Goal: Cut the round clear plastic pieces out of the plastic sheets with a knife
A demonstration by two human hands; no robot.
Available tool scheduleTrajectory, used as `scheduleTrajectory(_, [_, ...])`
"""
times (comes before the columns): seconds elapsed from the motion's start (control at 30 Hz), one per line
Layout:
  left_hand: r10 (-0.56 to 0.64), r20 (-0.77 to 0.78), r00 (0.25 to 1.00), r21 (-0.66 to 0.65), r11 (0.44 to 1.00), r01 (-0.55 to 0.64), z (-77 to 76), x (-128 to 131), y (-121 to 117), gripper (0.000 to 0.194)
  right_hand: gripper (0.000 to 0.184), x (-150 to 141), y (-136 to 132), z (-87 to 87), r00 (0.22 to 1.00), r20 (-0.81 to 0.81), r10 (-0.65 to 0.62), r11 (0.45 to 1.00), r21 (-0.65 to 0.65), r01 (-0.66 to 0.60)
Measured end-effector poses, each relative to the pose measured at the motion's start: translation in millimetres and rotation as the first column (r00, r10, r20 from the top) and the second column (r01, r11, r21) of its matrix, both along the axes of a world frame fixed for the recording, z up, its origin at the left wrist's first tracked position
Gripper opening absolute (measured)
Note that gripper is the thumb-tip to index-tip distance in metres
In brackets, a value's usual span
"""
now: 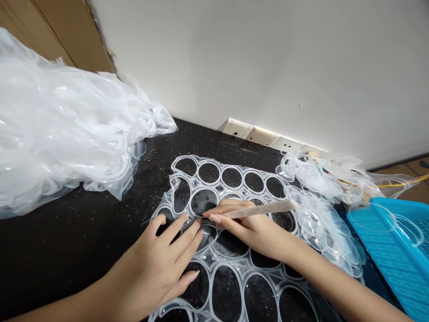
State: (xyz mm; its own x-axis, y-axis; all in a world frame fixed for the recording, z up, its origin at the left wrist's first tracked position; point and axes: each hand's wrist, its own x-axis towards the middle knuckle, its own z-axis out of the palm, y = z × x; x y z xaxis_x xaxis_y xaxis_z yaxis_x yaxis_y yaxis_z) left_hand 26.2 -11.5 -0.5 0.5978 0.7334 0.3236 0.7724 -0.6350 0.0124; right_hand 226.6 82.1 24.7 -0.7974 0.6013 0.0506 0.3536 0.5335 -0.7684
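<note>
A translucent, rubbery sheet (231,263) with rows of round and oval openings lies flat on the black speckled table. My right hand (246,223) grips a slim pen-like tool with a pale handle (261,209), its fingers pinched near the tip. That tip points down to the left at the edge of one opening; its exact shape is too small to make out. Just left of it, my left hand (164,255) rests on the sheet with fingers spread, its fingertips pressing the webbing between openings. At the upper left, the sheet's edge looks torn or cut.
A heap of translucent plastic film (67,129) fills the left side, by a cardboard box (56,27). Loose clear rings and discs (315,219) pile up on the right, beside a blue plastic basket (389,250). Wall sockets (264,135) line the table's back edge.
</note>
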Motion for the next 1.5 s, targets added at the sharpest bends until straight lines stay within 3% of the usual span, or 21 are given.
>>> scheduleTrajectory(0.43, [0.007, 0.017, 1.0, -0.014, 1.0, -0.007, -1.5, 0, 0, 0.039, 0.023, 0, 1, -0.1, 0.999, 0.025, 0.04, 0.996, 0.084, -0.042])
scheduleTrajectory(0.6, [0.0, 0.02, 1.0, -0.03, 1.0, 0.001, 0.0, 0, -1, 0.042, 0.029, 4, 5, 9.6, 0.98, 0.144, 0.136, 0.976, 0.151, -0.158])
scheduleTrajectory(0.83, [0.024, 0.05, 0.998, -0.065, 0.998, -0.021, 0.2, -1, -4, 0.048, 0.029, 22, 11, 15.6, 0.957, 0.274, 0.097, 0.954, 0.247, -0.168])
scheduleTrajectory(1.07, [-0.013, 0.058, 0.998, -0.05, 0.999, 0.016, -2.8, -4, -1, 0.046, 0.032, 12, 1, -4.4, 0.949, 0.308, 0.065, 0.83, 0.511, -0.222])
scheduleTrajectory(1.2, [-0.027, 0.102, 0.994, -0.072, 0.997, 0.035, -3.7, -5, 1, 0.045, 0.031, 2, 3, -5.4, 0.938, 0.339, 0.073, 0.669, 0.681, -0.299])
scheduleTrajectory(1.33, [-0.019, 0.154, 0.988, -0.11, 0.993, 0.036, -3.4, -4, 1, 0.045, 0.03, -5, 11, -6.8, 0.956, 0.294, 0.013, 0.534, 0.806, -0.255])
scheduleTrajectory(1.4, [0.012, 0.181, 0.983, -0.141, 0.99, 0.013, -3.4, -3, 0, 0.045, 0.029, -9, 14, -10.0, 0.965, 0.262, -0.019, 0.52, 0.827, -0.214])
scheduleTrajectory(1.5, [0.052, 0.195, 0.979, -0.168, 0.986, -0.019, -3.3, -2, -2, 0.044, 0.028, -13, 19, -15.4, 0.97, 0.237, -0.056, 0.565, 0.809, -0.165])
